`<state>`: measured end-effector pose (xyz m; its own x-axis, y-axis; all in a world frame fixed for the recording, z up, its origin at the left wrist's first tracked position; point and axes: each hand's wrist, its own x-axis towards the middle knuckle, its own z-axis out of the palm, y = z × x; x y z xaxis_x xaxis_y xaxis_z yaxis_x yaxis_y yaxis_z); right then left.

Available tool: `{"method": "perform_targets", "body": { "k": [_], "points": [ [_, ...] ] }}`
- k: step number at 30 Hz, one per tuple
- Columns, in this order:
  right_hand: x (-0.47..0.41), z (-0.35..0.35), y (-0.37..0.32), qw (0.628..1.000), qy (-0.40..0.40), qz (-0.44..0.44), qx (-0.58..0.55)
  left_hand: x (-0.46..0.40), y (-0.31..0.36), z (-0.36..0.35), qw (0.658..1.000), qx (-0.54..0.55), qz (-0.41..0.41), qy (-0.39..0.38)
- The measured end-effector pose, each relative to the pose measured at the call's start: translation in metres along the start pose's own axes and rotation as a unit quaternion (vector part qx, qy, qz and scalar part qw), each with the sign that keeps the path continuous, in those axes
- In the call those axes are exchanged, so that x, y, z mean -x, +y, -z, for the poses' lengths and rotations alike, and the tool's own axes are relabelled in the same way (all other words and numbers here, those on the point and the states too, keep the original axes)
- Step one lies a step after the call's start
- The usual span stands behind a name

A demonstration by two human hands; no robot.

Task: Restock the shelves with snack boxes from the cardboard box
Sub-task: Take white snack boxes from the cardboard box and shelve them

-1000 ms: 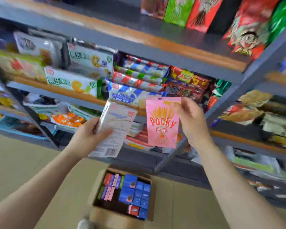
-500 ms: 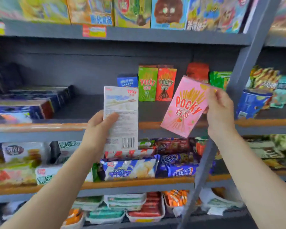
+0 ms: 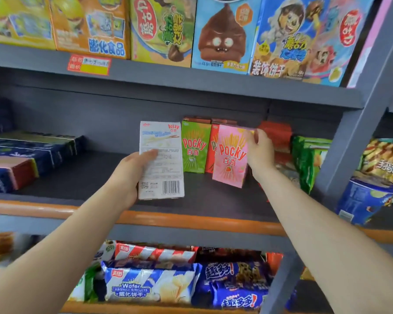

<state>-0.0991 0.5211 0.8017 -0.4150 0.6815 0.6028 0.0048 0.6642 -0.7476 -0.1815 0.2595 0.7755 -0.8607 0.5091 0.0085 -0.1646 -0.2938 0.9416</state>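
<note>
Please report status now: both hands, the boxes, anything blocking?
Left hand grips white Pocky box. Right hand pinches pink Pocky box, low over shelf. Green Pocky box behind; nothing blocking.

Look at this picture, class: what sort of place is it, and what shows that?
Most likely a small shop's snack aisle. Grey shelves hold rows of packaged snacks, a red price tag sits on a shelf edge, and Pocky boxes stand facing out as if for sale.
</note>
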Motion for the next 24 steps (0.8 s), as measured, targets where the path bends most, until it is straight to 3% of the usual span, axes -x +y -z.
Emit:
{"method": "perform_targets", "body": {
  "k": [7,12,14,16,18,20,22,24],
  "points": [
    [-0.03,-0.039,0.031,0.995,-0.021,-0.057,-0.082,-0.02,-0.01,-0.014,0.998,-0.05,-0.033,0.026],
    [-0.033,-0.051,0.049,0.994,-0.062,-0.091,-0.003,-0.025,-0.014,-0.015,0.996,-0.081,-0.024,0.014],
    [-0.03,-0.051,0.043,0.993,-0.036,-0.105,0.031,-0.026,-0.014,-0.016,0.995,-0.099,-0.02,-0.002],
    [-0.018,-0.041,0.024,0.998,0.034,-0.05,0.026,-0.026,-0.014,-0.017,0.992,-0.118,-0.022,-0.027],
    [-0.002,-0.027,-0.001,0.994,0.08,0.07,-0.004,-0.026,-0.012,-0.018,0.991,-0.124,-0.037,-0.043],
    [0.014,-0.015,-0.025,0.986,0.052,0.152,-0.047,-0.024,-0.014,-0.022,0.983,-0.16,-0.089,-0.032],
    [0.03,-0.008,-0.048,0.987,-0.062,0.132,-0.071,-0.019,-0.016,-0.028,0.938,-0.282,-0.199,0.018],
    [0.039,-0.007,-0.066,0.973,-0.213,0.035,-0.081,-0.013,-0.017,-0.035,0.84,-0.412,-0.344,0.08]
  ]
}}
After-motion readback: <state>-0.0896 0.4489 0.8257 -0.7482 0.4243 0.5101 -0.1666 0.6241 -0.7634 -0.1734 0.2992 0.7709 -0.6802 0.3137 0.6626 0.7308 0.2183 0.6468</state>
